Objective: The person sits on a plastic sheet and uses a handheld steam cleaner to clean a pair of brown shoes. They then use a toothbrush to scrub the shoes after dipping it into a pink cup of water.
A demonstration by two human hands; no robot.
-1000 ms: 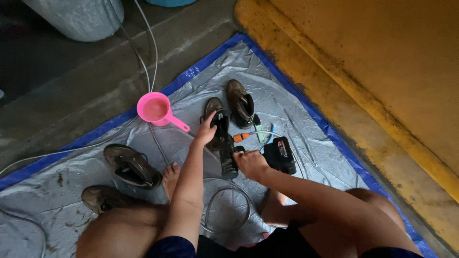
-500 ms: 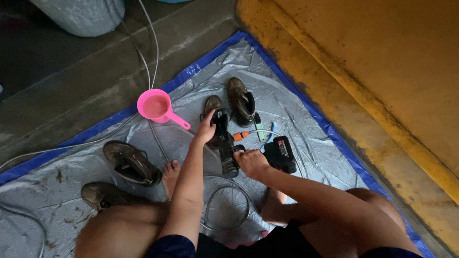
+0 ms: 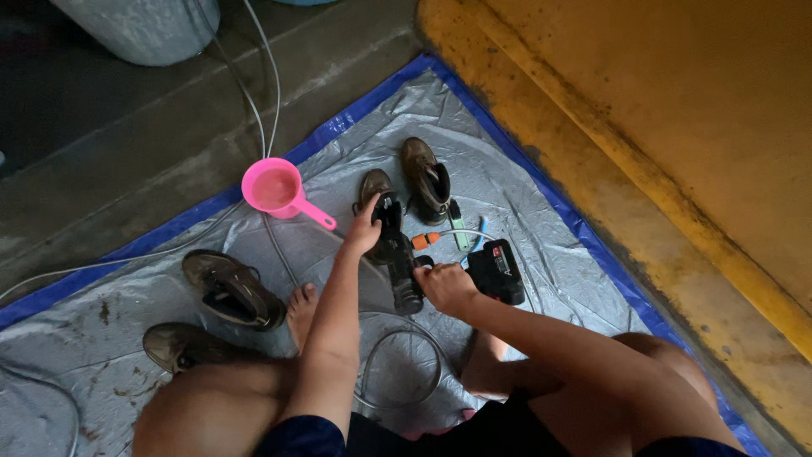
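Note:
I sit on a silver tarp (image 3: 541,203) with a blue edge. My left hand (image 3: 364,233) grips the front end of a black cordless tool (image 3: 399,254) that lies over a brown shoe (image 3: 372,188). My right hand (image 3: 444,288) holds the tool's rear part near its black battery block (image 3: 497,271). A second brown shoe (image 3: 427,179) stands just beyond. An orange and teal small brush (image 3: 461,235) lies between shoe and battery.
A pink plastic scoop (image 3: 275,188) sits left of the shoes. Two muddy dark sandals (image 3: 233,289) (image 3: 182,345) lie by my left foot. A hose loop (image 3: 404,364) curls near my legs. Grey bucket (image 3: 144,25) at top left, yellow wall (image 3: 677,118) at right.
Both hands stay on the black tool with hardly any shift; the view has drifted slightly.

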